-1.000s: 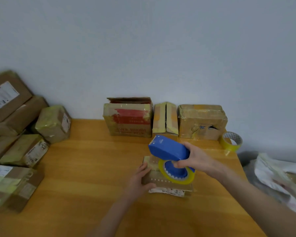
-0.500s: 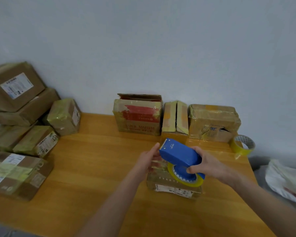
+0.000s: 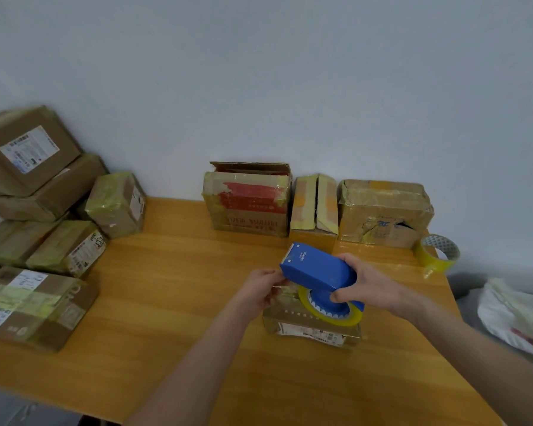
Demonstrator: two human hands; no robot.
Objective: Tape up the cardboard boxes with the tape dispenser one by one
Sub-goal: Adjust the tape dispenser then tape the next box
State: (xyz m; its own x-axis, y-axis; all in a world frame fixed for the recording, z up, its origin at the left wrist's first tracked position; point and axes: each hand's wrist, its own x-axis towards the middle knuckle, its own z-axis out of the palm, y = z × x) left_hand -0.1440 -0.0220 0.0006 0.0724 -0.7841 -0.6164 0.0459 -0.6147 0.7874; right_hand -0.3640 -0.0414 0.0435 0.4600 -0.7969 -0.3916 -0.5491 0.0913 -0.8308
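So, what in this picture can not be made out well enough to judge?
Head view: the tape dispenser and the right hand cover the small box top; taped or not, unclear.
Head view: fingertips of the left hand lie behind the dispenser; whether they pinch tape is hidden.
Head view: shipping labels on the left boxes are too blurred to read.
Head view: the white bag is cut off by the right edge.

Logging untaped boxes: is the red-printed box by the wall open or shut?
Open: on the red-printed box, a flap stands raised above its top edge.
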